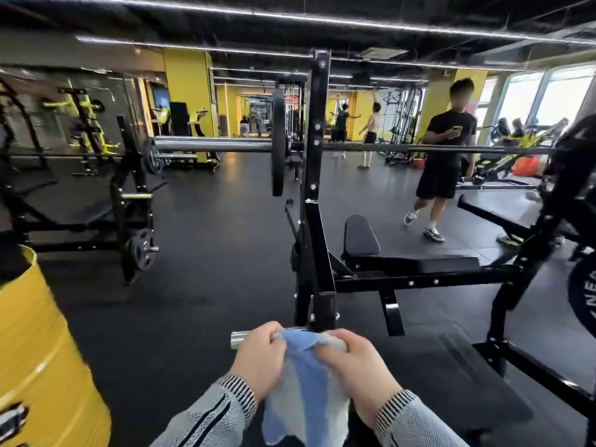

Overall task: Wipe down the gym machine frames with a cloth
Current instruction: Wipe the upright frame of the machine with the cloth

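A blue and white cloth (pixel 306 388) hangs between my two hands low in the middle of the view. My left hand (pixel 259 359) grips its upper left edge and my right hand (pixel 358 366) grips its upper right edge. Just beyond my hands stands the black upright post (pixel 317 175) of a bench press frame, with a short chrome peg (pixel 240 335) sticking out at its foot, close to my left hand. A barbell (pixel 213 144) with one black plate (pixel 278 143) rests across the frame. The black padded bench (pixel 416 262) lies to the right of the post.
A yellow drum (pixel 38 366) stands close at the left edge. Another black rack (pixel 132 201) with small plates is further left. A person in black (pixel 445 156) walks at the right, and others stand further back. The frame's right upright (pixel 535 253) rises at the right edge.
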Demonstrator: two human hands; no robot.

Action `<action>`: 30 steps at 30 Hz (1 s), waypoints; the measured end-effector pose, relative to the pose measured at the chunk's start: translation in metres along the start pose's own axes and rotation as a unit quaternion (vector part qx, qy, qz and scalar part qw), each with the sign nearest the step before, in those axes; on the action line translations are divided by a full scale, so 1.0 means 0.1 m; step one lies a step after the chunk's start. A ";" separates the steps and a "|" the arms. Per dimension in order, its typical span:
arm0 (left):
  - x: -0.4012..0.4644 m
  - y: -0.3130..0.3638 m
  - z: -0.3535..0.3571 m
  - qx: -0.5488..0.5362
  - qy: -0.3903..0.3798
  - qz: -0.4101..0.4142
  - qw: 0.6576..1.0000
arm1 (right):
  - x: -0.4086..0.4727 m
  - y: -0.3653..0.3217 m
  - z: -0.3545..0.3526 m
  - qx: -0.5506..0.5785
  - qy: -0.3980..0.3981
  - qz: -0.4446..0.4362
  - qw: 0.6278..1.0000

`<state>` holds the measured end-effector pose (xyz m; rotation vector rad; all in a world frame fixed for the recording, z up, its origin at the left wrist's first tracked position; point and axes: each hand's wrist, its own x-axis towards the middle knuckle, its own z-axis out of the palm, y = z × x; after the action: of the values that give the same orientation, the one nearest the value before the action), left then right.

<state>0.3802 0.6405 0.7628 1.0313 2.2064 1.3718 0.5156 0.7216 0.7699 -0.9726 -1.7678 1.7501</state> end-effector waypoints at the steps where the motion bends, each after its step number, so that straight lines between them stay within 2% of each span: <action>1: 0.13 0.03 0.06 -0.003 0.003 -0.002 1.000 | 0.10 -0.02 -0.06 -0.011 -0.027 0.013 0.999; 3: 0.40 0.04 0.17 -0.024 -0.008 -0.007 1.000 | 0.35 -0.02 -0.21 0.005 -0.076 0.035 0.996; 5: 0.71 0.03 0.31 -0.012 -0.031 0.009 0.999 | 0.61 -0.04 -0.35 0.068 -0.085 0.058 0.992; 7: 1.03 0.05 0.46 -0.010 -0.059 -0.004 0.998 | 0.84 -0.10 -0.54 0.133 -0.067 0.060 0.987; 9: 1.35 0.11 0.63 -0.002 -0.081 -0.023 0.996 | 1.05 -0.21 -0.76 0.152 -0.044 0.038 0.987; 12: 1.77 0.27 0.83 -0.017 -0.088 -0.017 0.996 | 1.36 -0.35 -1.03 0.212 0.021 0.002 0.977; 16: 2.30 0.39 0.87 0.116 -0.040 0.072 0.990 | 1.84 -0.47 -1.27 0.315 0.077 0.003 0.946; 19: 2.78 0.39 0.88 0.228 0.025 0.118 0.966 | 2.30 -0.48 -1.36 0.274 0.109 -0.001 0.956; 21: 3.05 0.42 0.93 0.288 0.040 0.111 0.950 | 2.62 -0.50 -1.43 0.229 0.117 -0.014 0.966; 24: 3.41 0.46 1.09 0.305 0.048 0.076 0.948 | 3.14 -0.48 -1.54 0.222 0.076 -0.017 0.972; 27: 3.64 0.59 1.30 0.225 0.030 0.029 0.973 | 3.64 -0.48 -1.62 0.237 0.011 0.003 0.971; 30: 3.90 0.74 1.62 0.148 0.014 -0.056 0.987 | 4.21 -0.59 -1.82 0.279 -0.075 0.045 0.956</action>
<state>0.2457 1.0472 0.7833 0.9691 2.5022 1.0371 0.3733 1.1618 0.7786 -0.6969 -1.1989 2.2545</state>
